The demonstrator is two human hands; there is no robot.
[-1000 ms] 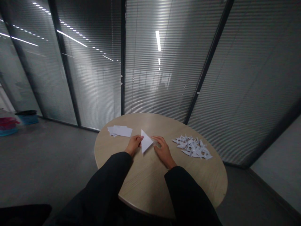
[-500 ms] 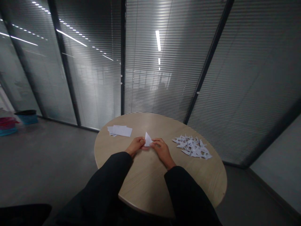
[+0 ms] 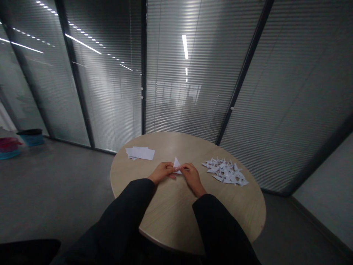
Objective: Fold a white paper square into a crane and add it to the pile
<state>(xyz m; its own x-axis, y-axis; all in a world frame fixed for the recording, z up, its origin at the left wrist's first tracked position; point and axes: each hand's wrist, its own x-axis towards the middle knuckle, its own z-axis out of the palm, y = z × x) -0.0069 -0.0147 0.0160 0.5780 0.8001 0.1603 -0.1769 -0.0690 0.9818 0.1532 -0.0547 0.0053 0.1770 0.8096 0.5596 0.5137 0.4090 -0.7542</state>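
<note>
A small folded white paper triangle (image 3: 177, 163) lies on the round wooden table (image 3: 171, 217), pinched between both hands. My left hand (image 3: 162, 171) presses on its left side with the fingers closed on it. My right hand (image 3: 192, 176) holds its right side, fingers bent over the paper. Both arms wear black sleeves. Most of the paper is hidden under the fingers; only its upper tip shows.
A stack of flat white paper sheets (image 3: 140, 153) lies at the table's far left. A heap of several folded white paper figures (image 3: 225, 172) sits to the right. Glass walls with blinds stand behind the table. Blue and red tubs (image 3: 16, 141) rest on the floor at left.
The larger white triangle held up by my left hand has been folded down into a smaller one. Both hands have closed in on it and pressed it low to the table.
</note>
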